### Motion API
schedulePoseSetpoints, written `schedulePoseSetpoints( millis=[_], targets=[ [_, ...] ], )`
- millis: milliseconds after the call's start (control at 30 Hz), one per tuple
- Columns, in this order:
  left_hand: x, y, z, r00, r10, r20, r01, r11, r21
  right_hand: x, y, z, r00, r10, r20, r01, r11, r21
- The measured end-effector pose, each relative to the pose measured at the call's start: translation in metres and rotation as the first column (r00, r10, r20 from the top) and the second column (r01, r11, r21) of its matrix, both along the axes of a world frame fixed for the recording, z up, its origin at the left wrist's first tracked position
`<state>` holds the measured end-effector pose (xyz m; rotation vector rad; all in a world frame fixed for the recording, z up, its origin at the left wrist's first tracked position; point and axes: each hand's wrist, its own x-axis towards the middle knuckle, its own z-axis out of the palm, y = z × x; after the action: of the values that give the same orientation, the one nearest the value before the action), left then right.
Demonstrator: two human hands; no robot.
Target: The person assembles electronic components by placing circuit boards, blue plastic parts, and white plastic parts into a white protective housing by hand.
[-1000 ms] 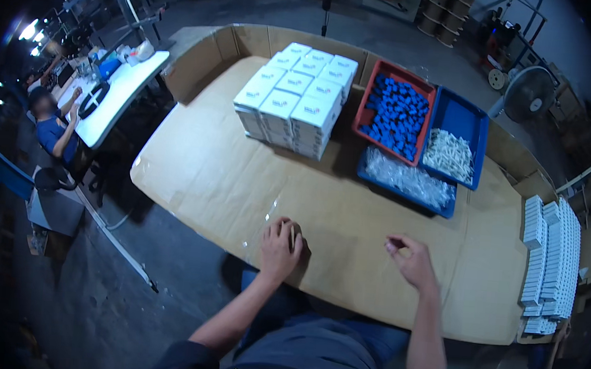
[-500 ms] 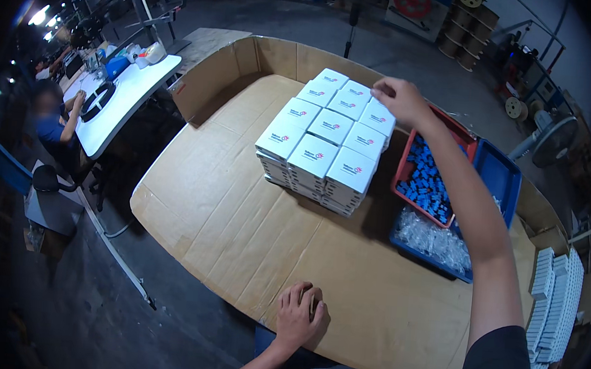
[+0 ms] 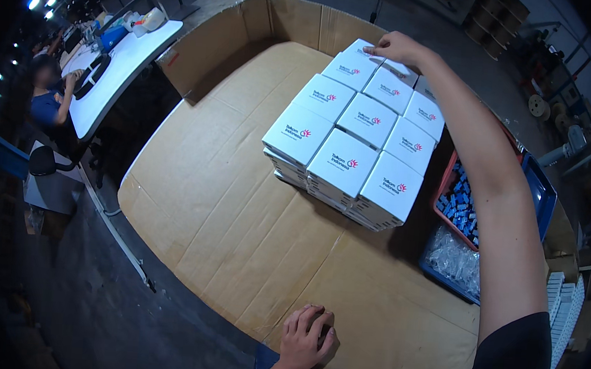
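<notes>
A block of white boxes (image 3: pixel 366 121), each with a red and dark mark on top, is stacked several layers high on a cardboard-lined table (image 3: pixel 238 201). My right hand (image 3: pixel 398 48) reaches to the far end of the stack. Its thumb rests on top of the far-left box (image 3: pixel 358 48), and the bent fingers lie at that box's far edge, partly hidden. Close to me, at the table's near edge, my left hand (image 3: pixel 305 341) rests on the cardboard with loosely bent fingers apart and nothing visible in them.
Right of the stack, partly behind my forearm, are a red tray (image 3: pixel 440 196) of small blue parts and a blue tray (image 3: pixel 450 294) of clear plastic pieces. White slotted strips (image 3: pixel 563 310) stand farther right. A person (image 3: pixel 52 99) works at a white table (image 3: pixel 104 103) on the left.
My right hand has moved from the far-right corner of the stack to the far-left box. The view has shifted, making the stack look larger. My left hand stays by the near edge.
</notes>
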<state>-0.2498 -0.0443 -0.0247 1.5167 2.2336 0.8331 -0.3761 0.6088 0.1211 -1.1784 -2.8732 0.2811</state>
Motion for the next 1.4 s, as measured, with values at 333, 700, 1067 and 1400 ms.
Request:
schedulePoseSetpoints(
  millis=[333,700,1067,1400],
  targets=[
    [-0.002,-0.001,-0.004,1.000,-0.009,0.013,0.010,1.000,-0.010,0.004,0.007,-0.012,0.999,-0.035,0.003,0.035,0.984,-0.175],
    [0.001,0.000,0.001,1.000,-0.013,0.013,0.012,0.999,0.031,0.003,-0.008,0.015,0.772,-0.119,-0.624,0.120,0.992,-0.041],
    [0.009,-0.007,0.002,1.000,-0.006,-0.026,0.011,0.982,0.190,0.189,-0.228,0.149,0.108,0.258,-0.960,-0.350,0.914,0.206],
    [0.017,-0.014,-0.006,0.992,0.013,-0.128,0.019,0.970,0.244,0.328,-0.390,0.154,0.156,0.171,-0.973,-0.167,0.975,0.144]
  ],
)
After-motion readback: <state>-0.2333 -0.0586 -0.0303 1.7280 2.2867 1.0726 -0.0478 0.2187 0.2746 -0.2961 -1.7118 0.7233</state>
